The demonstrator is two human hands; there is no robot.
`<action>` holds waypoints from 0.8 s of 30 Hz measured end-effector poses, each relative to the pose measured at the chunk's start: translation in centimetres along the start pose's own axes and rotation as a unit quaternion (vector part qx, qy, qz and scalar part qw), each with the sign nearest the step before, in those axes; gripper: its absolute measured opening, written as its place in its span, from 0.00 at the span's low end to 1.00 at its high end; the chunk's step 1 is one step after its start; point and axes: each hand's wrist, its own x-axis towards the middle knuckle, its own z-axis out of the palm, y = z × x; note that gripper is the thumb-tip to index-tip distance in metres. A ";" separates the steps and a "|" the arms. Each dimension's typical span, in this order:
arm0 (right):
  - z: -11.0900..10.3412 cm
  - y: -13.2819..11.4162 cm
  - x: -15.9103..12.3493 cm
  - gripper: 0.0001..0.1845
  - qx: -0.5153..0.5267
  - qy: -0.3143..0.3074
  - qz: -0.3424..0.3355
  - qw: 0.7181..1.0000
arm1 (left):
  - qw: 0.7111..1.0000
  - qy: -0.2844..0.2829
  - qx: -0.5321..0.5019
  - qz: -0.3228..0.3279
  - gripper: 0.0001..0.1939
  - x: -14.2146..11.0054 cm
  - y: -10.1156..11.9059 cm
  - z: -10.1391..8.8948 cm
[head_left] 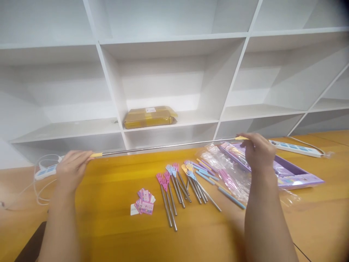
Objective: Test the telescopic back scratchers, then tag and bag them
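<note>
My left hand [73, 169] and my right hand [259, 151] are both closed, one at each end of a telescopic back scratcher [166, 146]. Its thin metal rod is drawn out long and runs almost level above the table's back edge. Yellow shows at both ends, partly covered by my fingers. Below it on the table lie several more back scratchers with metal rods: pink ones [167, 194], light blue ones [174, 182] and yellow and blue ones [195, 182]. Their hand-shaped heads point away from me.
Small pink cards [145, 201] lie left of the scratchers. Coloured handles [208, 173], clear plastic wrapping [231, 171] and an open purple box [294, 173] are at right. Power strips [297, 148] lie on both sides. Behind stands a white shelf [171, 125] holding a taped parcel [149, 118].
</note>
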 end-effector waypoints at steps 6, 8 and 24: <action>0.6 2.6 -1.1 0.20 -0.001 0.002 0.011 1.000 | 0.999 -0.024 -0.017 0.013 0.09 -0.1 0.1 1.1; 1.2 2.7 -1.2 0.20 0.008 -0.003 0.022 1.000 | 0.999 -0.029 -0.013 0.014 0.09 -0.3 0.0 1.5; 1.2 -1.8 0.2 0.19 -0.028 -0.031 0.250 0.967 | 0.999 -0.022 -0.023 -0.008 0.09 0.9 2.5 0.9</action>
